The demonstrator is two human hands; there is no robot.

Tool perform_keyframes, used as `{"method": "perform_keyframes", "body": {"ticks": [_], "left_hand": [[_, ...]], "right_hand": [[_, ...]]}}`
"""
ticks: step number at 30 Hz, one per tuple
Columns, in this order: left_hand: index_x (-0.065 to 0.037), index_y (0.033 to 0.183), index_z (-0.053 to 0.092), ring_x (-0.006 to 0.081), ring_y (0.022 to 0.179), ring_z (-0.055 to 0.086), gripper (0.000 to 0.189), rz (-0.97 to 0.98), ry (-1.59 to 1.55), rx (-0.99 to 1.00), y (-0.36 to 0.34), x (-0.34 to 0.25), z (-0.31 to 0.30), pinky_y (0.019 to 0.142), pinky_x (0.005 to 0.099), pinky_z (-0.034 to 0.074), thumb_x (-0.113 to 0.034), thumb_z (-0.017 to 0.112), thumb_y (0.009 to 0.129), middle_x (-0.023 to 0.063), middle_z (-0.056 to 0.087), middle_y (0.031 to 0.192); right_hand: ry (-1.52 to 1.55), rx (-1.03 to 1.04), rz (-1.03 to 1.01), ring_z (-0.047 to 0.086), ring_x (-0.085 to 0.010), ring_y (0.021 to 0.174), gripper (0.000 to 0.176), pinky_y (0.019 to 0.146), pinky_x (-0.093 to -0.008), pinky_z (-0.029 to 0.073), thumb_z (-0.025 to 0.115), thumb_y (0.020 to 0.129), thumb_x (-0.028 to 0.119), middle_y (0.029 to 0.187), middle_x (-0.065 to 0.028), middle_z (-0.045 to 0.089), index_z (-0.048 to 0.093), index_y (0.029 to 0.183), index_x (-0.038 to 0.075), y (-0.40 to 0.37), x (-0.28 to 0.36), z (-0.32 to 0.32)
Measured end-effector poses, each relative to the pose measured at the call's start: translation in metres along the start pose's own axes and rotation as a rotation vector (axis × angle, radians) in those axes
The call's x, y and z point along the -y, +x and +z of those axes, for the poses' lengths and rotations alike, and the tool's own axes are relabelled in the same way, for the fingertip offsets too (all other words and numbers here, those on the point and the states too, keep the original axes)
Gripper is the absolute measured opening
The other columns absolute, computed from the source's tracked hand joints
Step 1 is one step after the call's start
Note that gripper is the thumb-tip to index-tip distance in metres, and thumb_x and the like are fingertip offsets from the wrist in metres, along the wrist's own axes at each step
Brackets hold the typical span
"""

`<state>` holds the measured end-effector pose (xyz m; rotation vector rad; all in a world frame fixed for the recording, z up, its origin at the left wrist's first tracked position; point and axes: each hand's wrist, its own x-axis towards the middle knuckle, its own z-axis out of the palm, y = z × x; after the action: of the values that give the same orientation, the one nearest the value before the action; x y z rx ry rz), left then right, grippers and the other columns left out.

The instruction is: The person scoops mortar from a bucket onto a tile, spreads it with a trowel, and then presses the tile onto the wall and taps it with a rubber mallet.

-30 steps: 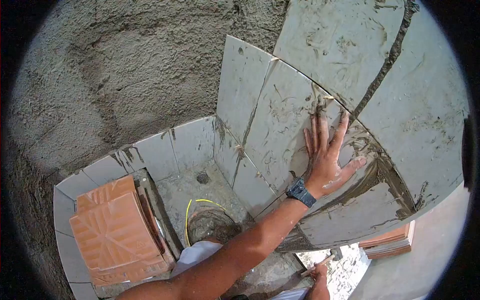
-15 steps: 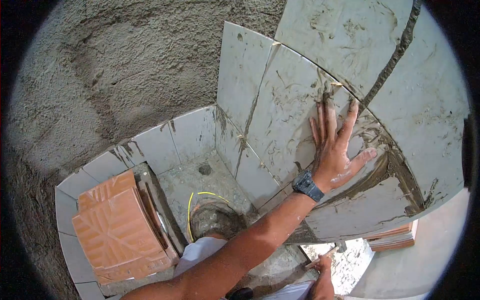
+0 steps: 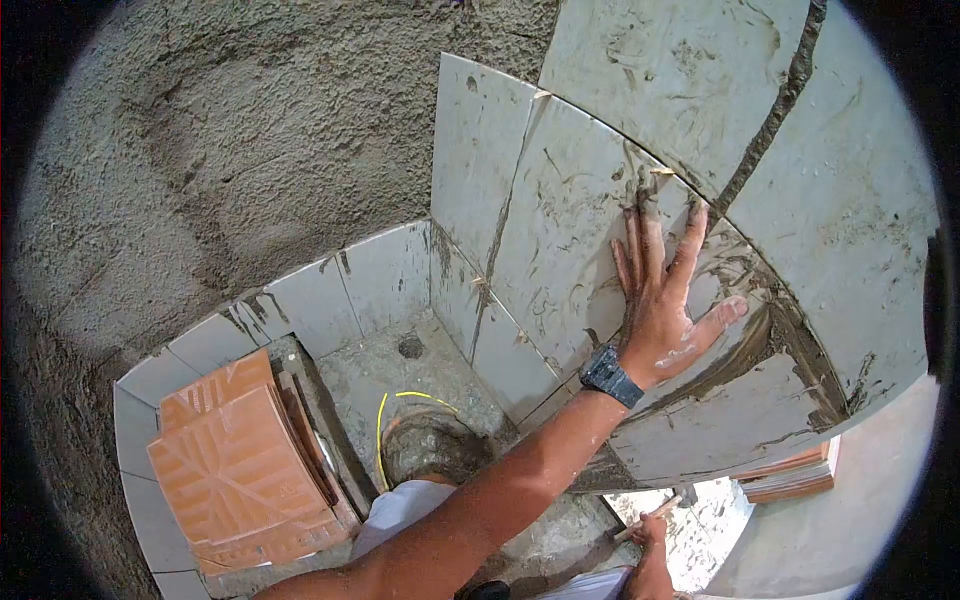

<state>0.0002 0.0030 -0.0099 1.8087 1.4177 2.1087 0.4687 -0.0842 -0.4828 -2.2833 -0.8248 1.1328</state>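
My left hand point(image 3: 665, 320), with a dark watch point(image 3: 612, 375) on its wrist, lies flat with fingers spread on a mortar-smeared grey wall tile point(image 3: 570, 210). Its fingertips reach close to that tile's upper edge, near a small pale spacer point(image 3: 663, 171). Low in the view, my right hand point(image 3: 652, 540) is closed around the wooden handle of what looks like a hammer point(image 3: 640, 523); a dark head shows at the handle's far end. Wet mortar point(image 3: 745, 360) is smeared beside my left thumb.
Stacked orange-brown tiles point(image 3: 235, 460) stand at the lower left beside a row of low wall tiles point(image 3: 300, 300). Rough grey plaster point(image 3: 250, 150) covers the upper left wall. A yellow loop point(image 3: 380, 425) and a round dark patch lie on the dirty floor. More tiles point(image 3: 795, 472) are stacked lower right.
The view has shifted slightly. My left hand stays spread on the tile, and my right hand with the hammer is still low, turned a little, with the head showing more clearly.
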Motion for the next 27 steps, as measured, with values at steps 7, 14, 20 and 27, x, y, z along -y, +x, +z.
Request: {"method": "perform_keyframes", "body": {"ticks": [7, 14, 20, 27], "left_hand": [[-0.024, 0.156, 0.014, 0.0514, 0.143, 0.000, 0.097, 0.003, 0.005, -0.014, 0.000, -0.001, 0.000, 0.109, 0.0674, 0.001, -0.057, 0.066, 0.080, 0.0323, 0.004, 0.155], [-0.019, 0.155, 0.016, 0.0520, 0.143, 0.000, 0.098, -0.003, -0.010, 0.006, 0.001, -0.004, -0.003, 0.110, 0.0659, 0.000, -0.056, 0.067, 0.080, 0.0316, 0.003, 0.155], [-0.018, 0.155, 0.019, 0.0528, 0.142, 0.003, 0.097, 0.037, 0.000, 0.005, 0.002, 0.001, 0.001, 0.111, 0.0650, 0.002, -0.055, 0.068, 0.080, 0.0315, 0.008, 0.155], [-0.014, 0.154, 0.019, 0.0488, 0.143, 0.007, 0.100, -0.013, 0.005, 0.046, 0.000, -0.009, -0.008, 0.114, 0.0577, 0.003, -0.051, 0.073, 0.079, 0.0357, 0.009, 0.153]], "right_hand": [[0.065, -0.028, 0.016, 0.056, -0.0250, 0.043, 0.020, 0.037, -0.0377, 0.043, 0.067, 0.082, 0.012, 0.064, -0.0147, 0.060, 0.057, 0.085, -0.004, -0.047, 0.031, 0.000], [0.019, -0.001, 0.017, 0.057, -0.0250, 0.047, 0.018, 0.038, -0.0364, 0.042, 0.067, 0.083, 0.010, 0.066, -0.0139, 0.060, 0.055, 0.085, -0.002, -0.008, 0.002, -0.003], [0.000, 0.004, -0.003, 0.062, -0.0261, 0.052, 0.018, 0.039, -0.0374, 0.047, 0.067, 0.085, 0.007, 0.073, -0.0171, 0.063, 0.053, 0.088, -0.004, -0.033, 0.020, 0.003], [0.037, -0.024, 0.019, 0.054, -0.0244, 0.044, 0.043, 0.037, -0.0364, 0.043, 0.071, 0.080, 0.013, 0.064, -0.0154, 0.059, 0.052, 0.112, -0.008, -0.040, 0.022, 0.010]]}}
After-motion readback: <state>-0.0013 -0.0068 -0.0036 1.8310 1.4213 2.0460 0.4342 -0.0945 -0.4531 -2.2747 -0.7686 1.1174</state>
